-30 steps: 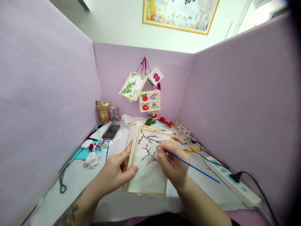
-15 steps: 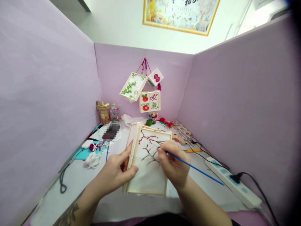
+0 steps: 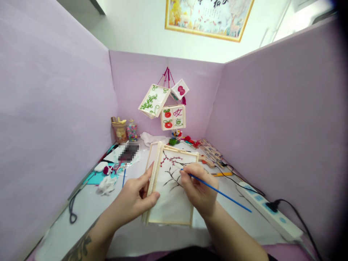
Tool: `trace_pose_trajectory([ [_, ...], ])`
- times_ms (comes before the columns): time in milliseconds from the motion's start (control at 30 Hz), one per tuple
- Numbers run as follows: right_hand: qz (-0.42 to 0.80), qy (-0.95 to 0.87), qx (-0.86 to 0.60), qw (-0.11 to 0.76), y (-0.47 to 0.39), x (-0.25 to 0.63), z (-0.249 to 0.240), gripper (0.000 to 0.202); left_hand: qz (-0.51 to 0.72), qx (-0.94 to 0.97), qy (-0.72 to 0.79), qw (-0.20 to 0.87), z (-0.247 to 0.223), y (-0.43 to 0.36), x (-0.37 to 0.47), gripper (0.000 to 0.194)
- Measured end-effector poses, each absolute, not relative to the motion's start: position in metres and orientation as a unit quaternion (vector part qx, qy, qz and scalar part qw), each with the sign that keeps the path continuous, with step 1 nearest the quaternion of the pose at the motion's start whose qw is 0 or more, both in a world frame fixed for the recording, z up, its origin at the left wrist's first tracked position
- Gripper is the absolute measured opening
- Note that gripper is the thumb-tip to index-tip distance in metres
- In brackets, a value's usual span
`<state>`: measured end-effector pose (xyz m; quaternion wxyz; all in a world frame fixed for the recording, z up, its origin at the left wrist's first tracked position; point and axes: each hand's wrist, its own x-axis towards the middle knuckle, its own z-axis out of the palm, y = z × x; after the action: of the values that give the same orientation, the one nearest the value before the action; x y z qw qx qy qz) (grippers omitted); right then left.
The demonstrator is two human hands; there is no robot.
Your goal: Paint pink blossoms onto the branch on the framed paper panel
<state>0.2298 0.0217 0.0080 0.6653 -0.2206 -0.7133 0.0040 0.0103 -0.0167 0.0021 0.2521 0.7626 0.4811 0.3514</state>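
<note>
My left hand grips the left edge of a wooden-framed lantern, its thumb over the front and its fingers behind. The lantern tilts upright over the table, and its white panel carries dark painted branches with small red blossoms near the top. In my right hand a thin blue paintbrush is pinched between thumb and fingers, its handle slanting down to the right. The brush's tip end points at the upper middle of the panel, by the branches; whether it touches cannot be made out.
Decorated framed lanterns hang on the back partition. A white power strip with a black plug lies at right. Crumpled tissue, a turquoise sheet and another blue stick lie at left. Jars stand behind.
My right hand and the paintbrush have shifted slightly left across the panel. My left hand and the lantern have stayed in place.
</note>
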Motion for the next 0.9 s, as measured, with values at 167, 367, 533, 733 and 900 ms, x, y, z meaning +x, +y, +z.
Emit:
trace_pose_trajectory([
  [167, 0.016, -0.713, -0.222, 0.665, 0.0223, 0.2300, 0.0055, 0.018, 0.347, 0.760, 0.486, 0.256, 0.0027, -0.0172, 0.0111, 0.082],
  [367, 0.040, -0.696, -0.213, 0.685, 0.0230, 0.2319, 0.0018, 0.019, 0.347, 0.758, 0.491, 0.253, 0.0023, -0.0176, 0.0110, 0.082],
  [533, 0.037, -0.702, -0.224, 0.675, 0.0228, 0.2318, 0.0013, 0.018, 0.348, 0.760, 0.489, 0.249, 0.0041, -0.0171, 0.0111, 0.082],
  [733, 0.021, -0.707, -0.229, 0.669, 0.0229, 0.2305, 0.0036, 0.018, 0.347, 0.762, 0.488, 0.246, 0.0032, -0.0169, 0.0112, 0.082],
  [900, 0.016, -0.707, -0.228, 0.669, 0.0225, 0.2299, 0.0068, 0.018, 0.351, 0.756, 0.491, 0.254, -0.0002, -0.0154, 0.0094, 0.082],
])
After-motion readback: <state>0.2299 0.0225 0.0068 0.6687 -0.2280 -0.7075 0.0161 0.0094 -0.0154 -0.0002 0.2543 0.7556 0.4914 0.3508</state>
